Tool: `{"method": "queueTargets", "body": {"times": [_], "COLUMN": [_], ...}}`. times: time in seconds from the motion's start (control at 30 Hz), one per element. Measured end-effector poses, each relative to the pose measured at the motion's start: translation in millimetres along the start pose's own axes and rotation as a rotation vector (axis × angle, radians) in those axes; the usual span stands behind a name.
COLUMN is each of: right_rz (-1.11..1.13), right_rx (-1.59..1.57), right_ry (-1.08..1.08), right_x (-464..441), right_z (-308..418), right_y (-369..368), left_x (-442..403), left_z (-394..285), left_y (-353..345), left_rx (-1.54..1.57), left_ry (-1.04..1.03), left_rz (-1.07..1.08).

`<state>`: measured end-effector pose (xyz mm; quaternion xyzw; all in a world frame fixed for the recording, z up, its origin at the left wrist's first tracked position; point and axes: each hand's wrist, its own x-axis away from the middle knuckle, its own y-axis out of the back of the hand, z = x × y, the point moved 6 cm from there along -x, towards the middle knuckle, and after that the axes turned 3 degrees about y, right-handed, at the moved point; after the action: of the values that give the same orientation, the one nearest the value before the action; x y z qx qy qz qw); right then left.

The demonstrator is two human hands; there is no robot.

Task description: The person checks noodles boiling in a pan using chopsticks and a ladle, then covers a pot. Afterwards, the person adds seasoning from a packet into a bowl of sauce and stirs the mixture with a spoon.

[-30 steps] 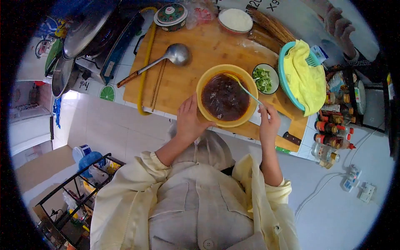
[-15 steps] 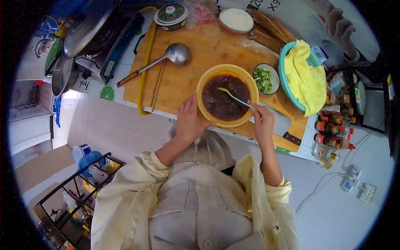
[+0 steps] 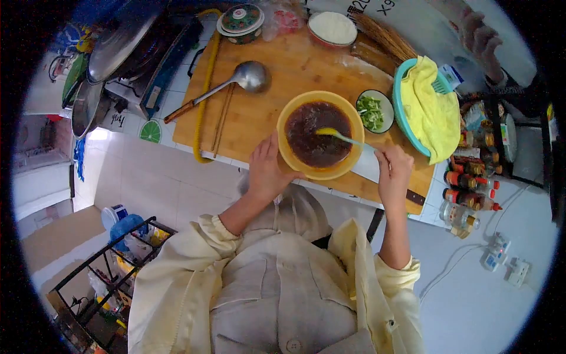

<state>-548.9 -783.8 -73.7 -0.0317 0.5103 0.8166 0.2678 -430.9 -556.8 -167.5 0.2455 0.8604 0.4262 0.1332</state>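
A yellow bowl of dark brown sauce sits at the front edge of the wooden board. My left hand grips its left rim, thumb along the near side. Between the fingers of my right hand is the handle end of a spoon, light blue with a yellow-green head that rests in the sauce. Just right of the bowl stands a small bowl of chopped green onions. Under my right hand lies a kitchen knife, its blade partly hidden by the bowl and hand.
A ladle and chopsticks lie left on the board. Behind are a lidded pot and a bowl of white powder. A teal basket with a yellow cloth and several bottles stand right.
My right hand has moved right and slightly up, drawing the spoon's head rightward through the sauce. My left hand keeps its hold on the bowl.
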Motion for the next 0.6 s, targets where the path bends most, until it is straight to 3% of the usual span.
{"method": "queueTargets", "body": {"times": [0.3, 0.6], "right_rz": [-0.022, 0.134], "right_rx": [0.165, 0.123], "right_ry": [0.016, -0.238], "right_x": [-13.4, 34.8], "right_z": [-18.0, -44.3], "right_y": [-22.7, -12.1], "left_x": [0.3, -1.8], "left_z": [2.3, 0.2], "left_y": [0.8, 1.2], "left_rx": [0.031, 0.037], "left_ry": [0.003, 0.018], "left_rz": [0.022, 0.045]}}
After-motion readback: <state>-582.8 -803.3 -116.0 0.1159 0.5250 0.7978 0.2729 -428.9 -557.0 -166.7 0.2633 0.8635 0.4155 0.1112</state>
